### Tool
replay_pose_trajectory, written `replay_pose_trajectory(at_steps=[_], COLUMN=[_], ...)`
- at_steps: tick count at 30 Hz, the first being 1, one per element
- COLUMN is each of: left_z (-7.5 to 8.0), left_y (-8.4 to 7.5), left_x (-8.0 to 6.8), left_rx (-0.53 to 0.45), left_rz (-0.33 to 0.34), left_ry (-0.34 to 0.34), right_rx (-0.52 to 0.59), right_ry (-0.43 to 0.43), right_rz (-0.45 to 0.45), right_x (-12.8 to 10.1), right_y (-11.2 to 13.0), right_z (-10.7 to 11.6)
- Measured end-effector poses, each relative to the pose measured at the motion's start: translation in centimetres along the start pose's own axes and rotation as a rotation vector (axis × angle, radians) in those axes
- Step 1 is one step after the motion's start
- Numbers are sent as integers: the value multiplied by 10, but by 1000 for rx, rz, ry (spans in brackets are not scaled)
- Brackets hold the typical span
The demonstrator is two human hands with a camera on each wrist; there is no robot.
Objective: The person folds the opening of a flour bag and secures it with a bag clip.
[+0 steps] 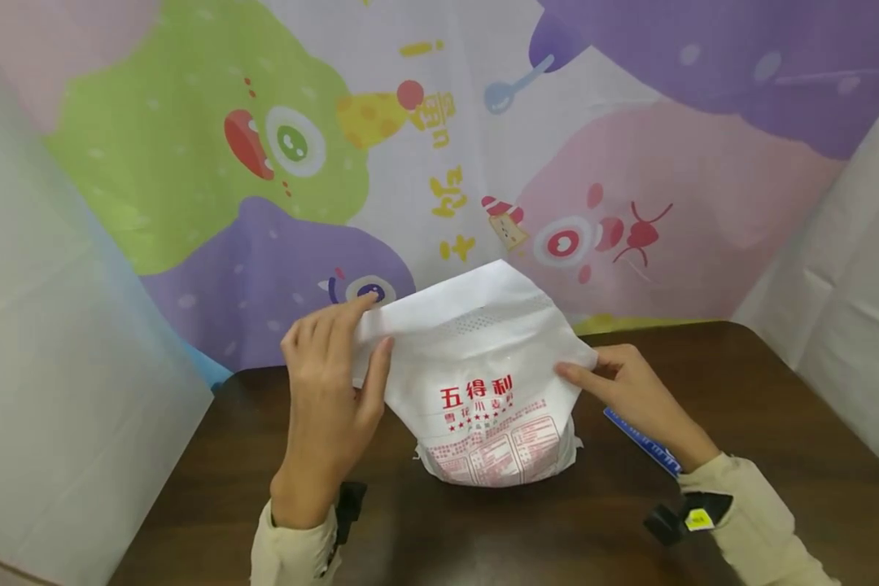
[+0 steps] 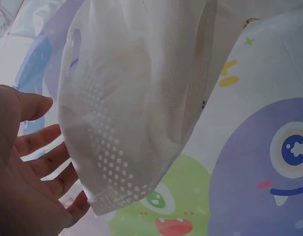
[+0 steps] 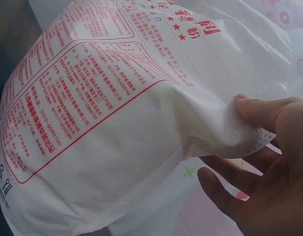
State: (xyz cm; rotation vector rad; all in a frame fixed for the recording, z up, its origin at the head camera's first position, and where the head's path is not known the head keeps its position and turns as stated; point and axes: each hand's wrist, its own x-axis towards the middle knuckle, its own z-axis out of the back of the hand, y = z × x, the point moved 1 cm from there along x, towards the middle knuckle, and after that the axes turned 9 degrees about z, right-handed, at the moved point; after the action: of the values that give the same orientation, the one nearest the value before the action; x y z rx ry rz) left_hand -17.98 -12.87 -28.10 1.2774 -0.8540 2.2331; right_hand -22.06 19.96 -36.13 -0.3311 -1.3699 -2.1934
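Note:
A white flour bag with red Chinese lettering stands upright on the table, its upper part spread out between the hands. My left hand is at the bag's upper left edge. In the left wrist view, the left fingers touch that edge, their tips partly hidden behind it, while the thumb stands apart from the bag. My right hand pinches the bag's right upper edge. The right thumb presses on the printed face, with fingers behind the plastic.
On the dark wooden table, a slim blue item with white lettering lies partly under the right wrist. A cartoon-printed sheet hangs behind the table. White sheets hang at both sides.

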Motion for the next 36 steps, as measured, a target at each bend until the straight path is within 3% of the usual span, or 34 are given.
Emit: replay_pose_trajectory(at_steps=[13,20,25,31,36], left_z=[-4,-16,-29,-44,-49], left_y=[-10,-7,-8,-11,-15], left_x=[1,-4,7,25,24], left_rx=[-8,20,59,67,56], left_rz=[-53,-62,-74,-28,17], left_ry=[88,142,169,176,178], right_rx=[33,53,42,43,53], right_ry=[-12,-17,-22,-49,-34], right_rz=[-1,-8,-18,-18,-20], right_x=[-3,-2,-1,0,3], right_y=[1,-8,-11,-13,-12], right_z=[-2,-11,-15,-18,-27])
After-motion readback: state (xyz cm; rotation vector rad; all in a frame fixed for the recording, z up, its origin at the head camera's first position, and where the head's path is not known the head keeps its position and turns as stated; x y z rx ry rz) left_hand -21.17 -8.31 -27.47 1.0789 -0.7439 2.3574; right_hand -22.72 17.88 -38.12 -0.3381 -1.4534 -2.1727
